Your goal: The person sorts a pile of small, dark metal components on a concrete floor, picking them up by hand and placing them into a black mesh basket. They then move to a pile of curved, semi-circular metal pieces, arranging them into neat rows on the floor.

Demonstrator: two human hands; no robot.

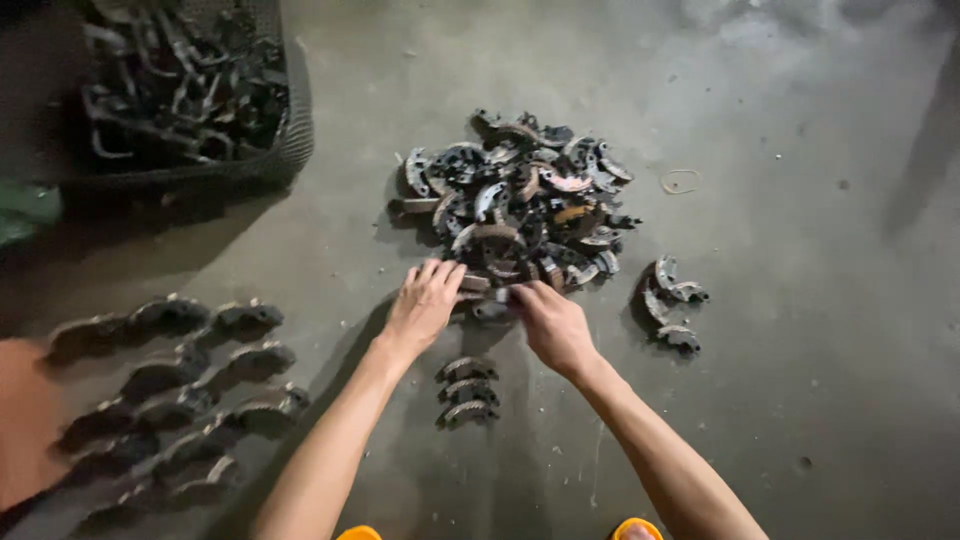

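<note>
Nearest, at 6 o'clock on the bottom edge, two orange rounded tips [358,533] poke into view, one left, one right. Both forearms run up from there to the middle.

Just above, between the arms, three curved brake shoes [466,390] sit stacked in a short column, arcs up, close together, not touching either hand.

Left hand [424,303] lies palm down, fingers together and curled forward, tips on a dark brake shoe piece [487,288] at the near edge of the pile. Right hand [553,322] is also palm down, fingers folded forward onto the same spot; whether it pinches or only presses, cannot tell. The two hands almost meet at the piece, which lies at the pile's 6 o'clock edge, dead centre of view.

At 8 o'clock, rows of brake shoes [180,390] lie laid out in slanting lines, roughly a dozen, blurred and dark, exact count unclear. At 3 o'clock from the hands, a small cluster [672,305] of about four shoes sits apart from the pile.

Further out at 12, the big loose pile [520,200] holds dozens of shoes, grey and rusty, some with pale or orange linings. A thin ring [681,181] lies at 1 o'clock beside it.

Far at 10 o'clock, a round mesh basket [290,130] is full of dark metal parts. No labels or packages legible.

Surface: bare grey concrete floor [800,380], stained, dimly lit, shadows at the left.
</note>
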